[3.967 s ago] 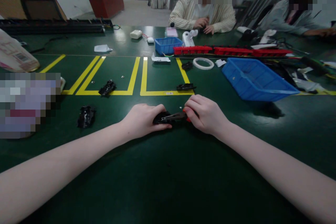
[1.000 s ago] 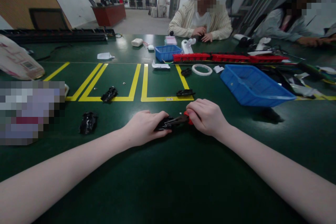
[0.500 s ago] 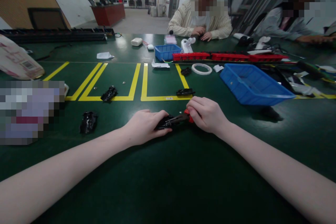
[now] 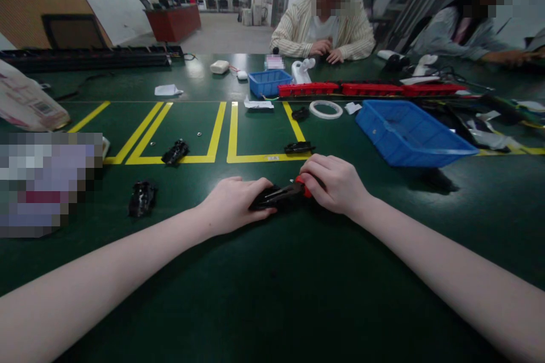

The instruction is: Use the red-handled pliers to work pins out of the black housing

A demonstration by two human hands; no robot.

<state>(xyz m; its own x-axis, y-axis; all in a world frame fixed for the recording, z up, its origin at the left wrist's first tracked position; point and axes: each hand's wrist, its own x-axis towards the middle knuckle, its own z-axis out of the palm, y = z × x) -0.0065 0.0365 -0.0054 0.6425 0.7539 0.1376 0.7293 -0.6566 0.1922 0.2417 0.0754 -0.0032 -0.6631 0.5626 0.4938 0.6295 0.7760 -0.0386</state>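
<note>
My left hand [image 4: 236,203] is closed round a small black plastic part [image 4: 264,197], its thumb on top and fingers underneath. My right hand [image 4: 334,182] grips a red-handled tool with dark metal blades, like scissors [image 4: 303,186]. The blades point left and meet the black part; their tips are hard to make out against it. Just beyond the hands lies a similar black part [image 4: 298,148] on the yellow tape. Two more black parts, one on the tape [image 4: 175,152] and one nearer me [image 4: 142,198], rest to the left.
A blue bin [image 4: 411,136] stands tilted at right, near a white tape roll [image 4: 326,109]. Behind are a smaller blue bin [image 4: 269,84] and a long red strip [image 4: 370,89]. A printed bag [image 4: 32,99] is at left. A co-worker [image 4: 323,28] sits across the table.
The view has shifted slightly, so the scene sits a little further left. Both hands keep their grips and stay in nearly the same place.
</note>
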